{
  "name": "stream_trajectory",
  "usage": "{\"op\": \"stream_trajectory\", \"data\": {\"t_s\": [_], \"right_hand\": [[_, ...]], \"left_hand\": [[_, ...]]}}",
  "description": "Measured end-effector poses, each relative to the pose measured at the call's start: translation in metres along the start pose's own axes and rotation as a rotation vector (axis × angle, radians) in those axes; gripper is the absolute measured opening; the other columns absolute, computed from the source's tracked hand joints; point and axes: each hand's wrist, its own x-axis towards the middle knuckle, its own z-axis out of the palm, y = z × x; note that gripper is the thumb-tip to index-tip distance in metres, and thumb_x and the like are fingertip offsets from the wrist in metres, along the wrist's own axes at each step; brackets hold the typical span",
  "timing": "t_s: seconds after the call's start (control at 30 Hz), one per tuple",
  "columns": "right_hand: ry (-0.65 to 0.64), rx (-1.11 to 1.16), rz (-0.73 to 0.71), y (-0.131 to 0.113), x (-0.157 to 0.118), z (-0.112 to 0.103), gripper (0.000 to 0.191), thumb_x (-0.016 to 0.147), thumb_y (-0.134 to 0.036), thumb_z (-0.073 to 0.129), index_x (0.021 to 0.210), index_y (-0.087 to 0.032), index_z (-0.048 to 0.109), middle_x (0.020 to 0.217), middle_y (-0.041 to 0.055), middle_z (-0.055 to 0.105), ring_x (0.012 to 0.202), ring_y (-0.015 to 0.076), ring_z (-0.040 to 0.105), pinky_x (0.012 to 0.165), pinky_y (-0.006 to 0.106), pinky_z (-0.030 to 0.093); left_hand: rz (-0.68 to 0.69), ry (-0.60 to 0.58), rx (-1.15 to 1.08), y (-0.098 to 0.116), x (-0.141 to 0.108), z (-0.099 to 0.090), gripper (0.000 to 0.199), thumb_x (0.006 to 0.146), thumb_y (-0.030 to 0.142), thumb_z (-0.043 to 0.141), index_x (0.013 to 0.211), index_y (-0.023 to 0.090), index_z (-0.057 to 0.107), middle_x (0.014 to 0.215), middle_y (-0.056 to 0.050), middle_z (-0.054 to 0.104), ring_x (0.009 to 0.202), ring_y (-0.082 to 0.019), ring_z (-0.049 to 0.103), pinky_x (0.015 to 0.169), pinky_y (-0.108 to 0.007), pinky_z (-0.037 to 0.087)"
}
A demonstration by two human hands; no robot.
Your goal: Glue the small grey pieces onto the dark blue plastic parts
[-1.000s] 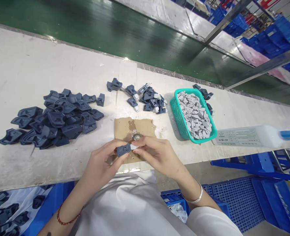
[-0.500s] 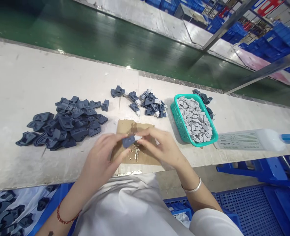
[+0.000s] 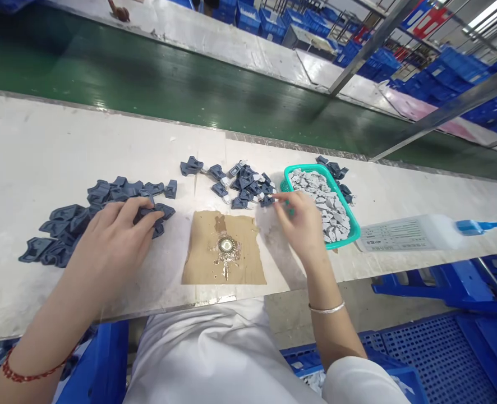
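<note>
Left hand (image 3: 114, 233): laid palm down on the near edge of the large heap of dark blue moulded parts (image 3: 69, 224), fingers spread and curled over the pieces at the heap's right side; whether one piece is already pinched cannot be told, as the fingertips are buried among the parts. Right hand (image 3: 301, 221): stretched out between the small pile of fitted blue parts (image 3: 244, 185) and the teal basket (image 3: 351, 221), thumb and forefinger drawn together at the pile's right edge; what they hold, if anything, is too small to make out. Basket: filled with small grey inserts (image 3: 322, 205), a few more blue parts lying behind it. Between the hands: a brown cardboard square (image 3: 202, 264) bearing a round metal cap (image 3: 226, 244) and spattered glue stains. To the right: a white glue bottle (image 3: 412, 233) on its side, blue nozzle pointing away from the work. All on a pale workbench (image 3: 30, 146) with a green conveyor belt (image 3: 168, 78) beyond. Handling note: a single blue piece is best lifted from the heap's loose edge so that neighbours do not drag along, and the right fingers should stay clear of the wet glue on the cardboard.
</note>
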Motion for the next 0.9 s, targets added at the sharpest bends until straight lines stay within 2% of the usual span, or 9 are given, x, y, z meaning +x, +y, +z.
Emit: {"op": "stream_trajectory", "data": {"t_s": [0.07, 0.17, 0.27, 0.37, 0.43, 0.63, 0.77, 0.83, 0.9], "right_hand": [[0.050, -0.067, 0.067, 0.019, 0.004, -0.015, 0.022, 0.094, -0.023, 0.050, 0.106, -0.021, 0.069, 0.104, 0.0115, 0.070, 0.097, 0.0303, 0.064, 0.086, 0.045, 0.050], [0.023, -0.124, 0.166, 0.049, 0.016, -0.029, 0.025, 0.090, -0.024, 0.054, 0.109, -0.019, 0.070, 0.110, 0.0143, 0.070, 0.092, 0.0312, 0.066, 0.080, 0.045, 0.053], [-0.037, -0.144, 0.139, 0.068, 0.032, -0.031, 0.031, 0.088, -0.023, 0.056, 0.115, -0.017, 0.069, 0.114, 0.0157, 0.070, 0.095, 0.0316, 0.067, 0.084, 0.046, 0.053], [-0.102, -0.185, -0.023, 0.073, 0.048, -0.025, 0.036, 0.087, -0.018, 0.055, 0.120, -0.017, 0.068, 0.118, 0.0156, 0.069, 0.109, 0.0339, 0.063, 0.094, 0.048, 0.050], [-0.136, -0.214, -0.078, 0.074, 0.056, -0.021, 0.035, 0.086, -0.015, 0.054, 0.118, -0.016, 0.069, 0.116, 0.0160, 0.069, 0.109, 0.0340, 0.063, 0.094, 0.048, 0.050], [-0.123, -0.180, -0.049, 0.082, 0.064, -0.019, 0.020, 0.085, -0.019, 0.058, 0.099, -0.017, 0.072, 0.096, 0.0131, 0.071, 0.092, 0.0303, 0.065, 0.085, 0.046, 0.053], [-0.042, 0.046, 0.039, 0.080, 0.055, -0.027, 0.016, 0.086, -0.028, 0.062, 0.095, -0.018, 0.071, 0.101, 0.0120, 0.072, 0.088, 0.0268, 0.068, 0.084, 0.045, 0.056], [-0.021, 0.305, 0.133, 0.072, 0.046, -0.030, 0.017, 0.086, -0.033, 0.067, 0.096, -0.020, 0.070, 0.098, 0.0100, 0.074, 0.086, 0.0260, 0.070, 0.083, 0.046, 0.058], [-0.039, 0.578, 0.216, 0.059, 0.036, -0.033, 0.022, 0.085, -0.038, 0.071, 0.100, -0.022, 0.070, 0.093, 0.0075, 0.076, 0.084, 0.0250, 0.072, 0.083, 0.045, 0.060]], "left_hand": [[0.053, -0.014, -0.010, -0.005, 0.004, 0.001, 0.037, 0.101, 0.026, 0.037, 0.112, 0.012, 0.069, 0.127, -0.019, 0.064, 0.110, -0.036, 0.057, 0.096, -0.051, 0.046], [0.139, -0.021, -0.028, -0.012, 0.007, 0.003, 0.038, 0.103, 0.027, 0.032, 0.102, 0.015, 0.068, 0.121, -0.018, 0.066, 0.114, -0.034, 0.058, 0.097, -0.050, 0.046], [0.142, 0.009, -0.002, -0.014, 0.005, 0.004, 0.037, 0.104, 0.029, 0.032, 0.102, 0.016, 0.067, 0.120, -0.017, 0.066, 0.110, -0.032, 0.059, 0.093, -0.046, 0.048], [0.150, 0.027, -0.004, -0.014, 0.000, 0.003, 0.036, 0.104, 0.029, 0.034, 0.104, 0.017, 0.067, 0.124, -0.014, 0.067, 0.107, -0.030, 0.060, 0.094, -0.043, 0.049], [0.170, 0.023, -0.041, -0.015, -0.003, 0.002, 0.034, 0.105, 0.030, 0.035, 0.106, 0.018, 0.067, 0.124, -0.011, 0.070, 0.109, -0.029, 0.061, 0.099, -0.044, 0.048], [0.099, 0.096, -0.142, -0.020, -0.011, 0.002, 0.023, 0.102, 0.035, 0.049, 0.105, 0.021, 0.067, 0.118, -0.008, 0.075, 0.106, -0.027, 0.067, 0.094, -0.042, 0.053], [0.074, 0.258, -0.274, -0.008, -0.016, -0.002, 0.006, 0.091, 0.030, 0.068, 0.090, 0.025, 0.067, 0.106, -0.003, 0.078, 0.097, -0.024, 0.071, 0.092, -0.037, 0.056], [-0.027, 0.352, -0.431, 0.005, -0.018, -0.003, 0.010, 0.085, 0.027, 0.075, 0.089, 0.025, 0.066, 0.100, 0.000, 0.076, 0.090, -0.020, 0.071, 0.082, -0.031, 0.058], [-0.204, 0.336, -0.679, 0.021, -0.020, -0.003, 0.016, 0.082, 0.030, 0.079, 0.092, 0.026, 0.067, 0.096, 0.001, 0.073, 0.084, -0.017, 0.070, 0.074, -0.026, 0.059]]}}
